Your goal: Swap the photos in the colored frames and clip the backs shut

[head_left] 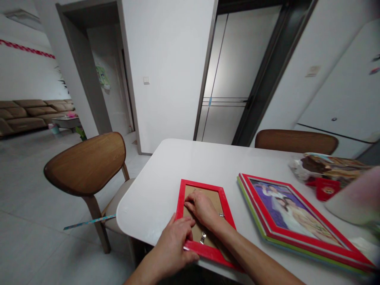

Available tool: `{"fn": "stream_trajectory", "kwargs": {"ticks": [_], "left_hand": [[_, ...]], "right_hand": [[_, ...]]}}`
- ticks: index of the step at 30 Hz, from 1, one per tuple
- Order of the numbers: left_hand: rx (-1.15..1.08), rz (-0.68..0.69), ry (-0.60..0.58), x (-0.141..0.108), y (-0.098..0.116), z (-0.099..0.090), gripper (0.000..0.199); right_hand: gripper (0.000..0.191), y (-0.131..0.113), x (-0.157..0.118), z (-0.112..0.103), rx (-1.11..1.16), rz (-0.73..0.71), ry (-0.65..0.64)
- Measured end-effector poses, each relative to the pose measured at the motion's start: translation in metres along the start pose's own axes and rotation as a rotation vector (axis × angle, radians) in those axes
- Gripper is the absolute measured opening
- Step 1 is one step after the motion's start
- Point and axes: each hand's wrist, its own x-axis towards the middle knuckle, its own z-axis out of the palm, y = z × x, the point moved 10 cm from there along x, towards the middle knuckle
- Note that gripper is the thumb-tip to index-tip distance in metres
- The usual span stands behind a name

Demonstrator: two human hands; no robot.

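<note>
A red picture frame (pixel 227 204) lies face down at the table's near edge, its brown backing board (pixel 213 193) showing. Metal clips (pixel 203 238) sit on the back, one near the bottom and another at the right side. My left hand (pixel 175 243) grips the frame's near left corner, thumb along the lower edge and fingers over the left side. Reaching across the board, my right hand (pixel 202 208) has its fingers pinched together near the frame's left inner edge. What those fingertips hold, if anything, is hidden.
On the right of the white table (pixel 166 166) lies a stack of larger frames (pixel 276 227), a photo in the top one. Beyond it are a plastic-wrapped bundle (pixel 329 166) and a blurred pale pink container (pixel 356 198). Wooden chairs (pixel 89 164) stand left and behind.
</note>
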Motion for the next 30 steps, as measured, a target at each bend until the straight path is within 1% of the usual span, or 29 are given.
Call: {"fn": "stream_trajectory", "kwargs": {"ticks": [2,6,10,14,18,21,23,24,25,27,28,29,30], "left_hand": [[-0.004,-0.003,0.004,-0.002,-0.002,0.001,0.026],[-0.008,0.0,0.016,-0.005,-0.003,0.002,0.031],[-0.007,-0.002,0.033,-0.005,-0.002,0.0,0.032],[-0.001,-0.004,0.024,-0.005,0.0,-0.001,0.031],[0.028,-0.014,0.016,-0.004,0.004,-0.001,0.033],[0.049,-0.032,0.015,-0.002,0.004,0.005,0.046],[0.06,-0.026,0.015,-0.001,0.004,0.009,0.053],[0.058,-0.019,0.024,-0.001,0.004,0.008,0.052],[0.046,-0.01,0.044,-0.001,0.004,0.006,0.048],[-0.02,0.007,0.118,-0.003,0.004,-0.005,0.037],[-0.078,0.013,0.17,-0.003,0.004,-0.013,0.031],[-0.155,0.016,0.229,-0.004,0.004,-0.02,0.027],[-0.253,0.019,0.289,-0.004,0.004,-0.025,0.024]], "right_hand": [[0.017,0.012,0.003,-0.006,0.007,0.038,0.023],[0.023,0.045,0.01,-0.019,-0.019,0.154,0.085],[0.022,0.066,0.017,-0.02,-0.055,0.249,0.099],[0.019,0.078,0.022,-0.021,-0.075,0.335,0.118],[0.014,0.082,0.028,-0.023,-0.048,0.387,0.146],[0.015,0.08,0.028,-0.029,0.022,0.382,0.184],[0.021,0.078,0.021,-0.039,0.099,0.353,0.211],[0.024,0.079,0.014,-0.046,0.142,0.338,0.231],[0.026,0.082,0.005,-0.056,0.183,0.329,0.26],[0.034,0.089,-0.021,-0.075,0.255,0.342,0.344],[0.039,0.094,-0.038,-0.082,0.331,0.379,0.403],[0.042,0.098,-0.055,-0.084,0.446,0.428,0.456],[0.044,0.101,-0.072,-0.078,0.662,0.496,0.505]]}}
